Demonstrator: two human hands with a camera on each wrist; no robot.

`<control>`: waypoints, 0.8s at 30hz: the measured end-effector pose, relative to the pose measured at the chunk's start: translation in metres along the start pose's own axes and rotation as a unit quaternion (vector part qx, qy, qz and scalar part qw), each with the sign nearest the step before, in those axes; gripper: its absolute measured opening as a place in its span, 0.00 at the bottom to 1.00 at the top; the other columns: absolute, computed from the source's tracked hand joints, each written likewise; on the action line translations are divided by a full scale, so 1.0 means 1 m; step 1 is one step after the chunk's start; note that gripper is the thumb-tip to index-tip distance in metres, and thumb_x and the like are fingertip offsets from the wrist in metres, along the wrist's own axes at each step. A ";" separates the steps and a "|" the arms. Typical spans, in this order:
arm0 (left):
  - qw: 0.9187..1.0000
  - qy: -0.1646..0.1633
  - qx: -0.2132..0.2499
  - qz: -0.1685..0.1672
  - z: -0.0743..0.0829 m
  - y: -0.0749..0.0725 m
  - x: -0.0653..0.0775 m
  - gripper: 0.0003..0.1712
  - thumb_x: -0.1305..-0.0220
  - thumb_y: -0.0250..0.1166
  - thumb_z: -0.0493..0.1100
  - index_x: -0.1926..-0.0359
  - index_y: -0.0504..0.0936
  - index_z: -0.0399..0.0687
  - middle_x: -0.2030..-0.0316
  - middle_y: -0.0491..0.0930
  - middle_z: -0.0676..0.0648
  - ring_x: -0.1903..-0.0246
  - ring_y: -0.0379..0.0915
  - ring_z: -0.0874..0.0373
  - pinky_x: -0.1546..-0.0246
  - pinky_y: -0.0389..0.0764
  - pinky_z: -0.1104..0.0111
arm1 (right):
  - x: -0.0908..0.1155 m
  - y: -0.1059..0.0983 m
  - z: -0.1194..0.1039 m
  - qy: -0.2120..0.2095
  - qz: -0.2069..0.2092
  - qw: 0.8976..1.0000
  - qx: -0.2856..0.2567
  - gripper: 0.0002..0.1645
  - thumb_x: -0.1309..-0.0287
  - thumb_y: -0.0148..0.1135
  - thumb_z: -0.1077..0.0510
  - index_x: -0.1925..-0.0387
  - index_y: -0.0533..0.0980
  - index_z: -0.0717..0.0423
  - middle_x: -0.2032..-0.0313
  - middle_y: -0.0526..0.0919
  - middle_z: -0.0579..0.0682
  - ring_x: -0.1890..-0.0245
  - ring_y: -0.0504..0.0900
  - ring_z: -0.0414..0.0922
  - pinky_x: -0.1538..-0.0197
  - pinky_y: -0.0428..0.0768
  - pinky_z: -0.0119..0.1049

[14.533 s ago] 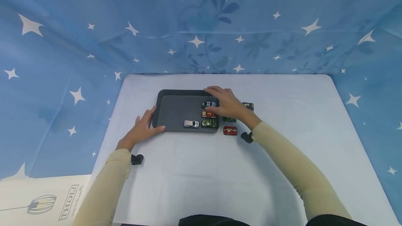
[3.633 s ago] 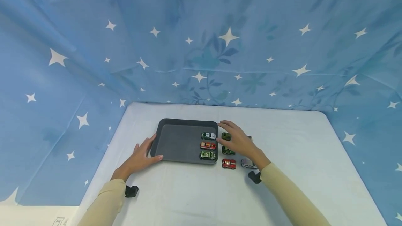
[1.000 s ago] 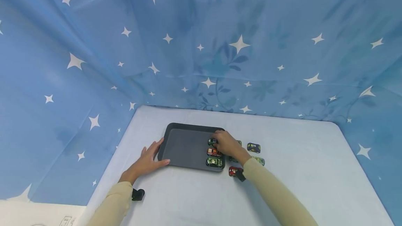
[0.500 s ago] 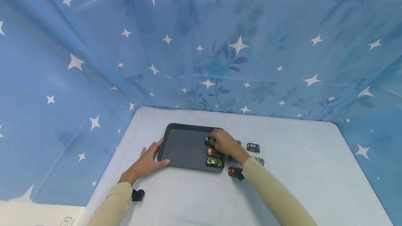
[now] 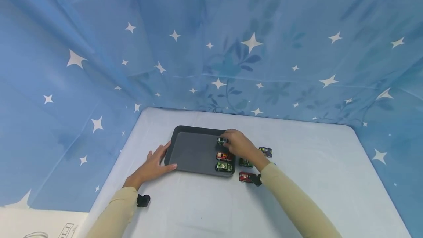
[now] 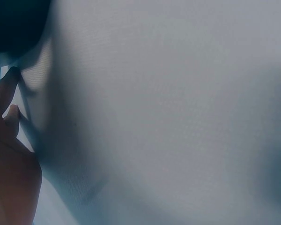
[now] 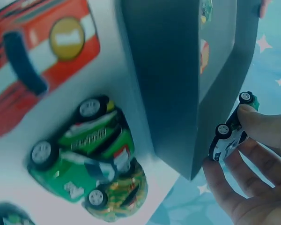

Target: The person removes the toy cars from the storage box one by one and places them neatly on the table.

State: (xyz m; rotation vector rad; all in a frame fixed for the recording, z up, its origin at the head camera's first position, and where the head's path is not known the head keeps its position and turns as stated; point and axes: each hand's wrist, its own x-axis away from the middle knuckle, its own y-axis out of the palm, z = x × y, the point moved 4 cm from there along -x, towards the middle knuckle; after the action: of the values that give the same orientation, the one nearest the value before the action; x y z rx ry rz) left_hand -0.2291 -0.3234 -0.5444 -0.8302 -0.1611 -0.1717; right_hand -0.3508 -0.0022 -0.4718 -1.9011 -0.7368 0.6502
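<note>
My right hand (image 5: 240,145) pinches a white toy car (image 7: 230,136) with dark green trim between thumb and fingers, lifted over the right end of the grey tray (image 5: 190,150). Seen from the right wrist, the car hangs beside the tray's wall with its wheels showing. In the tray's right part, an orange-red toy car (image 5: 224,156) and a green toy car (image 5: 224,167) stand one before the other. At the tray's left end rests my left hand (image 5: 148,166), fingers spread, fingertips and thumb at the rim. The left wrist view mostly holds white cloth.
Right of the tray, on the white tabletop (image 5: 205,208), stand a red toy car (image 5: 245,177), a green one (image 5: 246,162) and a dark blue one (image 5: 265,152). My right arm partly covers this group. A starry blue curtain (image 5: 185,47) closes off the back.
The silver car, in the tray at first, later stood on the table to the right. My right hand has since gripped the white-and-green car and raised it slightly. The left hand stays put.
</note>
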 end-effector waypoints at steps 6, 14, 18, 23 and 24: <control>1.000 0.004 -0.004 0.006 0.004 -0.004 -0.006 0.58 0.46 0.65 0.73 0.23 0.41 0.74 0.24 0.43 0.39 0.25 0.31 0.39 0.31 0.27 0.40 | 0.005 -0.015 0.006 0.004 0.013 1.000 0.007 0.17 0.42 0.69 0.63 0.50 0.82 0.58 0.53 0.84 0.52 0.49 0.81 0.49 0.47 0.81 0.43; 1.000 -0.009 -0.006 -0.002 0.002 -0.001 -0.006 0.58 0.46 0.65 0.73 0.23 0.41 0.73 0.24 0.41 0.37 0.26 0.28 0.36 0.32 0.29 0.36 | 0.025 -0.027 0.019 0.021 0.021 1.000 0.011 0.18 0.41 0.68 0.63 0.49 0.82 0.59 0.54 0.83 0.52 0.51 0.82 0.49 0.48 0.82 0.44; 1.000 -0.015 -0.006 -0.003 0.001 0.001 -0.005 0.58 0.48 0.64 0.75 0.24 0.40 0.77 0.24 0.40 0.38 0.26 0.26 0.35 0.33 0.31 0.34 | 0.036 -0.030 0.029 0.031 0.031 0.999 0.016 0.18 0.42 0.69 0.62 0.49 0.82 0.58 0.54 0.84 0.52 0.51 0.82 0.49 0.48 0.81 0.45; 1.000 -0.008 -0.004 0.002 -0.002 0.002 -0.002 0.58 0.47 0.65 0.73 0.23 0.41 0.74 0.24 0.42 0.37 0.26 0.29 0.35 0.32 0.30 0.36 | 0.051 -0.032 0.042 0.039 0.041 0.998 0.009 0.18 0.42 0.69 0.63 0.49 0.82 0.59 0.55 0.84 0.52 0.52 0.82 0.49 0.48 0.81 0.46; 1.000 -0.009 -0.003 0.001 -0.003 0.003 -0.001 0.58 0.47 0.66 0.72 0.23 0.42 0.73 0.24 0.42 0.37 0.26 0.29 0.35 0.32 0.30 0.36 | 0.054 -0.032 0.045 0.040 0.042 0.998 0.008 0.18 0.42 0.69 0.63 0.49 0.82 0.59 0.55 0.84 0.52 0.53 0.82 0.49 0.49 0.81 0.46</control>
State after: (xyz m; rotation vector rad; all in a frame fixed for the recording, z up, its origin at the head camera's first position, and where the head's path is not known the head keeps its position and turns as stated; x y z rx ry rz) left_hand -0.2293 -0.3236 -0.5483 -0.8378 -0.1764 -0.1632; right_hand -0.3528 0.0746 -0.4673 -1.9404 -0.6021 0.6256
